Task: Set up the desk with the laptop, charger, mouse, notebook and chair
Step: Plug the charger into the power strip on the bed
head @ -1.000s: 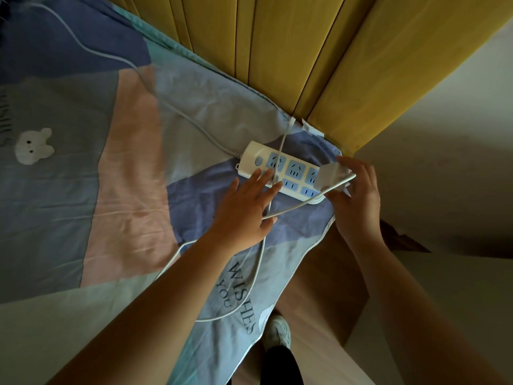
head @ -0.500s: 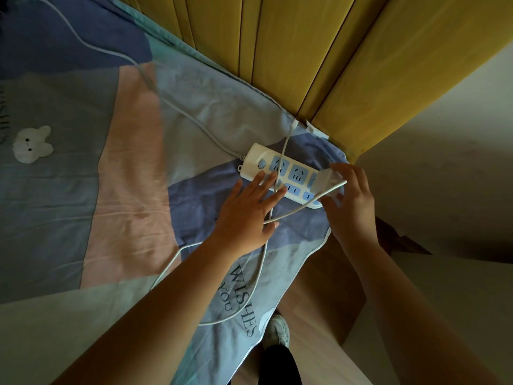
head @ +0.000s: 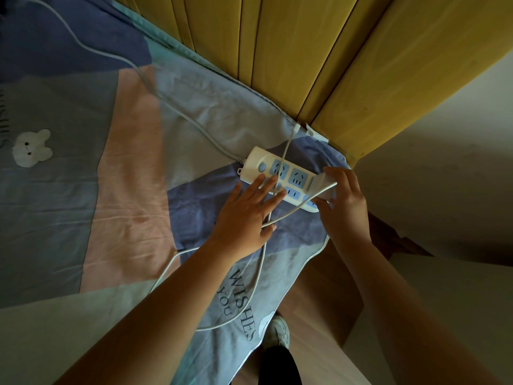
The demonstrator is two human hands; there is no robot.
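On bedsheet (head: 133, 190): left hand (head: 244, 215) flat on power strip (head: 280, 176); right hand (head: 347, 201) pinching charger (head: 323, 184), prongs hidden

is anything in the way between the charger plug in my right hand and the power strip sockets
Mostly no. The right hand grips the charger plug at the far end of the power strip, on the sockets there. The left hand presses the strip's near edge, and a thin white cable crosses the first socket, away from the plug.

I can read dark serif lettering, "WISHES YOU", printed on the pale blue patchwork bedsheet (head: 194, 168) at lower centre of the frame. At the far left edge, more dark letters are cut off and unreadable.
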